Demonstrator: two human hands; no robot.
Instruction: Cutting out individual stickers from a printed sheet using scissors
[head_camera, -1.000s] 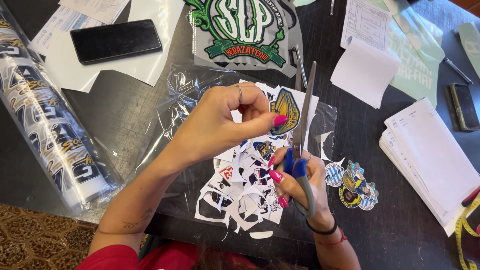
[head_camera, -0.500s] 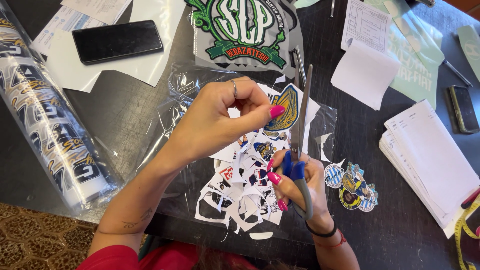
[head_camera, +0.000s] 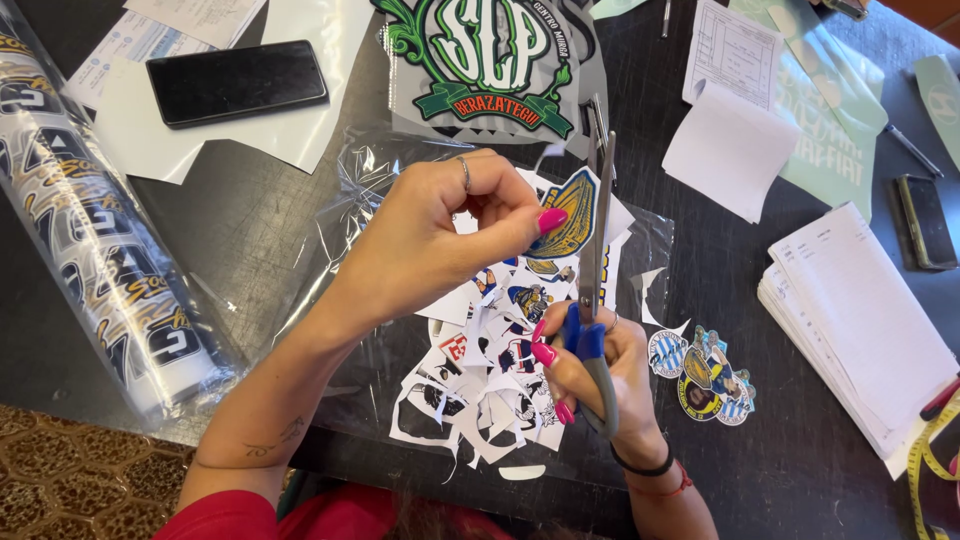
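Hands trimming a printed sticker at frame centre.
The left hand (head_camera: 440, 235) pinches a yellow-and-blue shield-shaped sticker (head_camera: 570, 210); the right hand (head_camera: 600, 370) grips blue-handled steel scissors (head_camera: 595, 270), blades upright against the sticker, above white paper offcuts (head_camera: 480, 390).

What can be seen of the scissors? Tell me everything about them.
The scissors have long grey metal blades and blue handles over a grey grip. They stand nearly upright, tips pointing away from the person, blades almost closed. The right hand holds them by the handles, fingers through the loops. The blades run along the edge of a blue and yellow sticker pinched by the left hand, above a heap of paper scraps.
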